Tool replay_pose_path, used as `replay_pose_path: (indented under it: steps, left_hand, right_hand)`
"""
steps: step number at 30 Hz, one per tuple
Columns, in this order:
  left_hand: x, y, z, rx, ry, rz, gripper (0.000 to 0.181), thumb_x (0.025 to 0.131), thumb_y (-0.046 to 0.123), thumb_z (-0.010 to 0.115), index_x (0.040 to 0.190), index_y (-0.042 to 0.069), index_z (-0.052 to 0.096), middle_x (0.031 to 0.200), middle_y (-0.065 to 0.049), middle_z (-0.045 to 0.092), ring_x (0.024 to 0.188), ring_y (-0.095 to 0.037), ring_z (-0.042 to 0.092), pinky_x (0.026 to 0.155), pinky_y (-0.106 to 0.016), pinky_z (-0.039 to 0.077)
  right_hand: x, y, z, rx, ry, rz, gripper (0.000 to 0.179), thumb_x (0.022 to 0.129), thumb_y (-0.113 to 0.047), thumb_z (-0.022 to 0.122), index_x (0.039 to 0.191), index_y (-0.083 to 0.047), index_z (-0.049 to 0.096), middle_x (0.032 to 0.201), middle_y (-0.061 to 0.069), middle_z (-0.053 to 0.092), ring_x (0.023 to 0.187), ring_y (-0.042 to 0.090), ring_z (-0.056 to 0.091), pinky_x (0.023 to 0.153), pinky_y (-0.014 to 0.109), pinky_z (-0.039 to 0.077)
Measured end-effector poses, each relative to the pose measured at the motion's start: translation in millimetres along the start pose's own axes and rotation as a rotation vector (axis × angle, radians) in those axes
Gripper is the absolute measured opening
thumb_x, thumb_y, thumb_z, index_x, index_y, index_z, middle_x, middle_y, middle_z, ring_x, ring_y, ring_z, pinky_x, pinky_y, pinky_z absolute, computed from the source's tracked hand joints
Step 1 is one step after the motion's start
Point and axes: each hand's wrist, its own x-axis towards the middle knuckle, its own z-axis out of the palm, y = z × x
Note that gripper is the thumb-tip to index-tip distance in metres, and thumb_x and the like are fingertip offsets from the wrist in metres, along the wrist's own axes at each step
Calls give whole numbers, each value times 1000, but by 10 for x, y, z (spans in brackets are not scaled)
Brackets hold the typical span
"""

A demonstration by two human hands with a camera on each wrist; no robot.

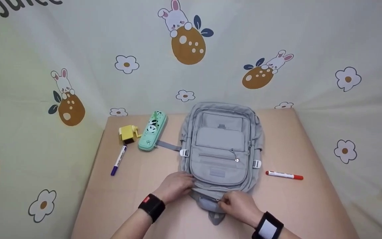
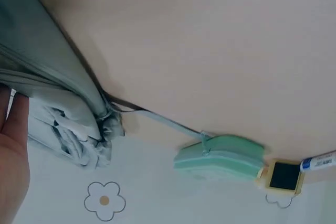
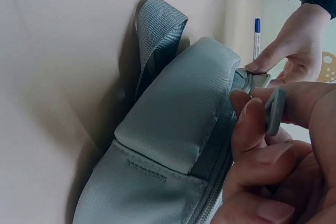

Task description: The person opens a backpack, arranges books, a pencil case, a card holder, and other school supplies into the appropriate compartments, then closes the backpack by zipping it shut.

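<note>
Pinching a flat grey zip pull (image 3: 275, 113), the right hand (image 1: 240, 206) sits at the near end of the grey fabric backpack (image 1: 220, 139); the left hand (image 1: 175, 186) pinches its edge.

The backpack (image 1: 220, 139) is grey, the pencil case (image 1: 152, 131) mint green (with pandas on top), the cranked box (image 1: 127, 133) yellow, one marker (image 1: 284, 175) white with red ends, the backdrop (image 1: 217, 76) rabbit-and-flower printed.

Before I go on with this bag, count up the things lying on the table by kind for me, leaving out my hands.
Backpack: 1
Pencil case: 1
Yellow crank sharpener: 1
Markers: 2
Total: 5
</note>
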Motion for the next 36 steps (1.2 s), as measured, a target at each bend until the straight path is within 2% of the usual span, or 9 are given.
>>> replay_pose_path:
  steps: [5,11,16,21,27,29,34,36]
  left_hand:
    - [-27,3,24,18,28,8,8,93,14,72,97,18,78,99,6,75,98,-11,70,101,-33,49]
    - [3,-1,40,37,38,-10,5,93,16,73,96,18,77,97,6,75,96,-11,70,103,-34,48]
    - [-13,7,42,48,30,-32,6,95,19,71,92,17,75,91,7,73,91,-10,70,103,-34,48]
    - [-14,26,42,46,10,-50,5,95,18,71,92,19,76,91,8,74,93,-9,70,105,-34,47]
    - [-32,56,59,32,26,-54,5,95,17,71,90,18,74,91,7,73,92,-11,70,105,-35,47]
    - [-50,76,54,3,32,-66,2,94,18,73,96,18,74,95,7,73,96,-11,70,106,-36,46]
    - [-114,204,67,-128,51,-137,35,88,26,81,120,15,70,119,4,72,122,-17,62,113,-42,39]
    - [-120,283,108,-147,95,-157,40,87,29,83,121,16,68,123,3,70,127,-19,59,114,-45,37]
  right_hand:
    - [28,-55,40,46,4,-3,19,89,-24,72,70,-23,69,57,-19,51,49,0,45,44,23,35]
    - [100,-131,89,94,11,17,22,90,-24,72,68,-23,69,53,-19,52,45,1,45,41,22,35]
    - [256,-267,176,95,-8,31,19,90,-25,71,71,-23,73,55,-19,54,45,2,49,41,23,38]
    - [436,-396,257,66,3,11,17,89,-23,71,72,-22,74,58,-18,58,49,3,52,46,25,42]
    - [502,-410,293,70,-30,32,20,91,-27,71,71,-24,73,58,-17,58,50,4,54,47,25,45]
    - [496,-391,291,61,-13,21,20,90,-28,71,71,-24,73,59,-18,58,51,3,53,48,25,44]
    - [472,-337,257,52,44,-22,23,92,-31,73,70,-23,70,63,-18,58,53,2,50,49,25,41]
    - [463,-320,243,60,58,-31,25,93,-33,73,70,-23,68,64,-18,59,54,1,50,50,24,41]
